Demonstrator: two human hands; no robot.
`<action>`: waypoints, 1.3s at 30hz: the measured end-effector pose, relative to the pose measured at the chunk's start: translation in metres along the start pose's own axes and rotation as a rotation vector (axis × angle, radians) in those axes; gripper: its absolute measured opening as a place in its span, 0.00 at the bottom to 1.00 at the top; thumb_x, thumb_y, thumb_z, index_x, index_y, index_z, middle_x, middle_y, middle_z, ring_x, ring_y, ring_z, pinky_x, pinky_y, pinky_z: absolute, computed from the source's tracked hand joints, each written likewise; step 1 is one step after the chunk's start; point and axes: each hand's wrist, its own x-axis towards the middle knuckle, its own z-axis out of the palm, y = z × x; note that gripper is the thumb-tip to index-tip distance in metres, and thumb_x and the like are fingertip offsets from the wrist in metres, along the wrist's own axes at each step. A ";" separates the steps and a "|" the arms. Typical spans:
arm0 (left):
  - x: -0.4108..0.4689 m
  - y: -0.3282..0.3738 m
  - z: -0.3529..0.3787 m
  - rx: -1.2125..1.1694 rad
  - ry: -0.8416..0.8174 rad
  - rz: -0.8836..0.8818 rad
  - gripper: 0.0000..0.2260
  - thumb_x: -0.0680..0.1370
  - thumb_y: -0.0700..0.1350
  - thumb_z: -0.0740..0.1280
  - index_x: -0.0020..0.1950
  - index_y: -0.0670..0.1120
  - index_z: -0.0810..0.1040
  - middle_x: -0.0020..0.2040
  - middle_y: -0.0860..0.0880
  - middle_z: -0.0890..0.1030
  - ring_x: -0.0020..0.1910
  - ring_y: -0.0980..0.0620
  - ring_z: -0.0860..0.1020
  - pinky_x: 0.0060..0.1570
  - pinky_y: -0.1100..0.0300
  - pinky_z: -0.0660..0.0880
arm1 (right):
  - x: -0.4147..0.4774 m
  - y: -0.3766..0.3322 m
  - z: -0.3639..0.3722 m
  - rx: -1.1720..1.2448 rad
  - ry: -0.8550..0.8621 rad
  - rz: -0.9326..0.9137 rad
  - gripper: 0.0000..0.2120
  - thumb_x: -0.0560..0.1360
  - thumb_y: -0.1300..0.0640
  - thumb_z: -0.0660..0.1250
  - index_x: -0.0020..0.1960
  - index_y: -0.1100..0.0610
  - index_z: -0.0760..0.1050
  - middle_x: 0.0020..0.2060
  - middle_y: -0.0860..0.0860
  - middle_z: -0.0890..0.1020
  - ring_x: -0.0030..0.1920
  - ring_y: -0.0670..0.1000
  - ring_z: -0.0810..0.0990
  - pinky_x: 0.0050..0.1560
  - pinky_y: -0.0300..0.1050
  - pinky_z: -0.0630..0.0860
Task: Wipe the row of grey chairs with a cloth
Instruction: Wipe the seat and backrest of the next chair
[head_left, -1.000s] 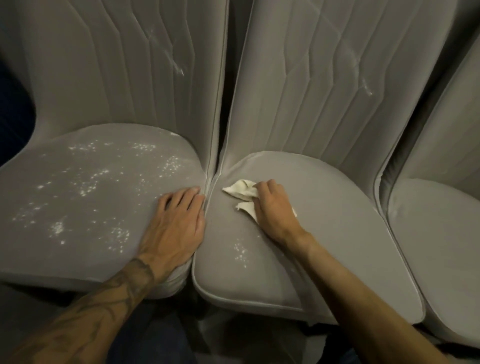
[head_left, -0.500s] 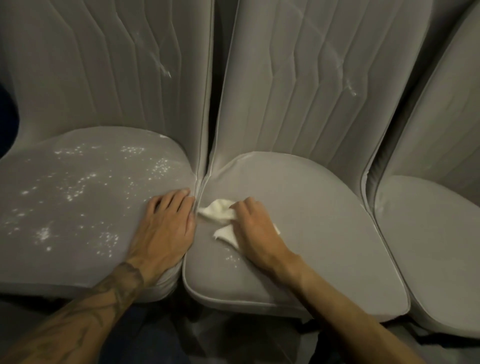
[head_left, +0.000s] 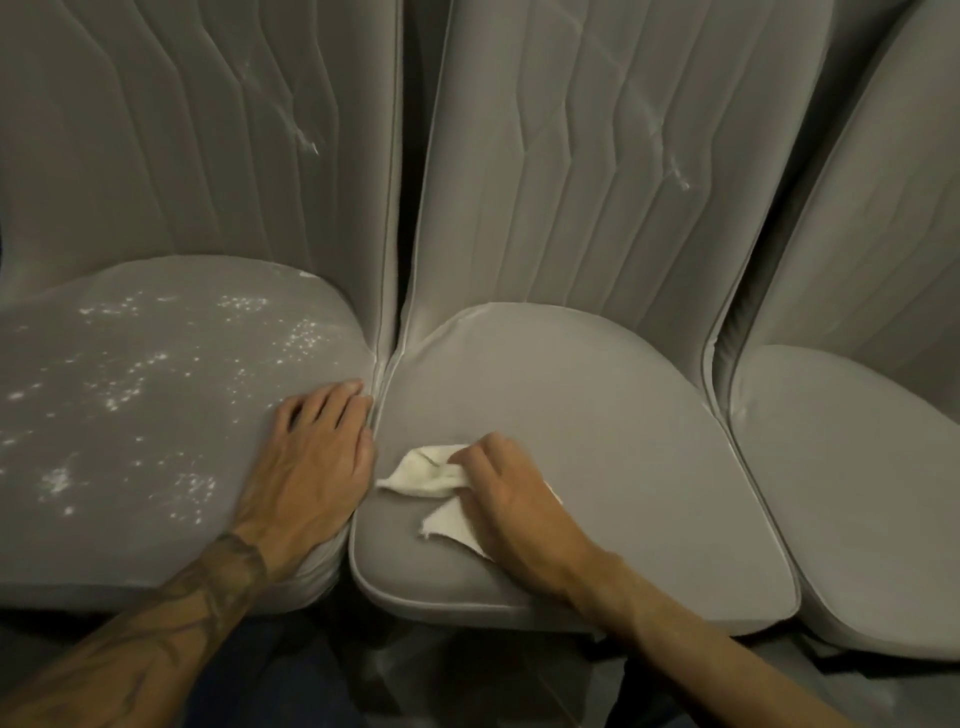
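The cloth (head_left: 426, 474), white and crumpled, is held flat against the middle seat (head_left: 597, 415) near that seat's front-left corner. The grip of the right hand (head_left: 519, 506) is closed on it, with the fingers curled over its near part and two loose corners left showing. Over the last second the cloth has been drawn from further back on the middle seat, along its left edge, toward its front. The small patch of white specks that lay near the middle seat's front-left corner is no longer seen. Whether it has been lifted or is only covered by the cloth cannot be told. No other specks are seen on the middle seat, so it is judged to be nearly done. The left hand (head_left: 311, 467) has been kept where it was, laid flat with fingers straight and nothing held. It rests on the edge of the neighbouring seat (head_left: 156, 395) to the left of the middle seat, just beside the seam between them. That seat is covered with white specks (head_left: 119, 384) and is judged not yet wiped. A pale streak (head_left: 678, 174) is seen on the backrest above the middle seat. The seat (head_left: 857, 467) to the right of the middle seat shows no specks. The neighbouring speckled seat is judged the likely next surface.
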 end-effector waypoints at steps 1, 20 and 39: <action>0.000 0.000 0.000 -0.005 0.001 0.000 0.19 0.83 0.48 0.54 0.67 0.44 0.77 0.69 0.42 0.77 0.67 0.42 0.75 0.65 0.44 0.70 | -0.003 0.007 -0.004 -0.002 -0.010 -0.009 0.11 0.80 0.55 0.58 0.58 0.60 0.73 0.52 0.57 0.73 0.53 0.59 0.73 0.57 0.54 0.71; -0.001 -0.001 0.002 -0.015 0.024 -0.003 0.18 0.83 0.48 0.54 0.66 0.45 0.76 0.69 0.44 0.76 0.67 0.43 0.74 0.65 0.44 0.69 | -0.012 0.010 -0.004 -0.118 0.184 0.448 0.25 0.78 0.46 0.48 0.61 0.61 0.73 0.53 0.59 0.74 0.52 0.61 0.73 0.55 0.56 0.70; -0.002 -0.003 0.004 -0.038 0.008 0.009 0.19 0.83 0.49 0.52 0.67 0.44 0.75 0.69 0.43 0.76 0.67 0.43 0.74 0.65 0.44 0.70 | -0.047 -0.014 0.013 -0.119 0.230 0.322 0.13 0.79 0.51 0.67 0.59 0.57 0.74 0.51 0.55 0.74 0.48 0.57 0.73 0.50 0.53 0.73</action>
